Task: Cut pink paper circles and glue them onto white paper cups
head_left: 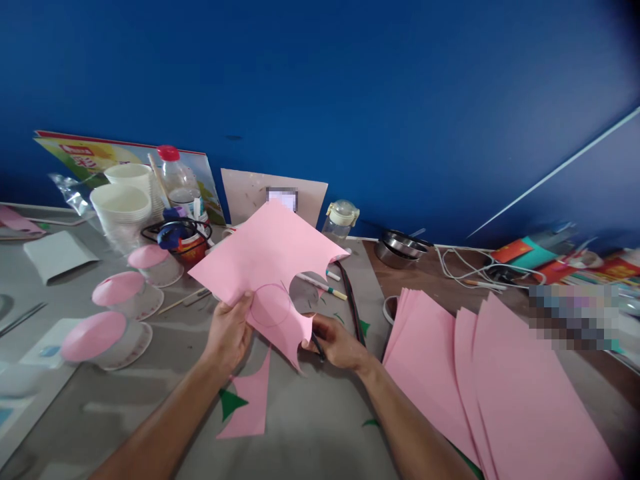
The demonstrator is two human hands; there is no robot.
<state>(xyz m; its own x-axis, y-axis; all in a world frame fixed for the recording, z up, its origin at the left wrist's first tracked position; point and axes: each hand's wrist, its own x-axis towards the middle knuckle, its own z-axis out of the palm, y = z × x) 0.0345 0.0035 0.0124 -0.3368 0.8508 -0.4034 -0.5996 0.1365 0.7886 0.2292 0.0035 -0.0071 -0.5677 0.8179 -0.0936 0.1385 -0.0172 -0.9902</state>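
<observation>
A sheet of pink paper is held up off the table by my left hand, its thumb pressed on the near left edge. Rounded pieces are cut from the sheet's right side, and a drawn circle shows near its lower middle. My right hand is closed around dark-handled scissors at the paper's right edge; the blades are mostly hidden behind the sheet. Below the hands lies a pink paper offcut with a green scrap on it.
Left stand several paper cups with pink tops, stacked white cups and a red-capped bottle. Markers lie beyond the sheet. Pink sheets are piled right; metal bowls and a glass jar stand near the blue wall.
</observation>
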